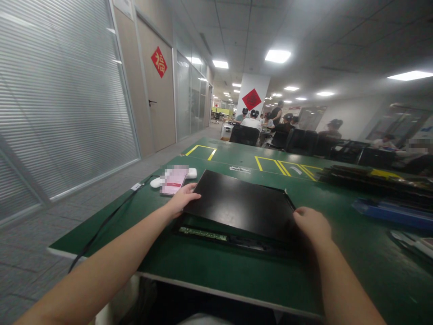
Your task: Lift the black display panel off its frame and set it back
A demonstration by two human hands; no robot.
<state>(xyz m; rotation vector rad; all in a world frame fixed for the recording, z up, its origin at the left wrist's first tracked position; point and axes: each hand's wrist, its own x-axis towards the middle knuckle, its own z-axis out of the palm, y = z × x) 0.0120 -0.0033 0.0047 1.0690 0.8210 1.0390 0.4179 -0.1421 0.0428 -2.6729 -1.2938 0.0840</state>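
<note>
A large flat black panel point(241, 203) lies on the green table point(209, 271), its near edge raised a little over a black frame with a narrow green circuit strip point(203, 233). My left hand point(182, 198) grips the panel's left edge, thumb on top. My right hand point(311, 223) is closed on the panel's near right corner.
A pink phone point(174, 179) and a white object point(155, 182) with a black cable point(108, 219) lie left of the panel. More flat panels point(368, 178) and a blue tray point(392, 212) are stacked at right. Several people sit at desks point(270, 126) beyond the table.
</note>
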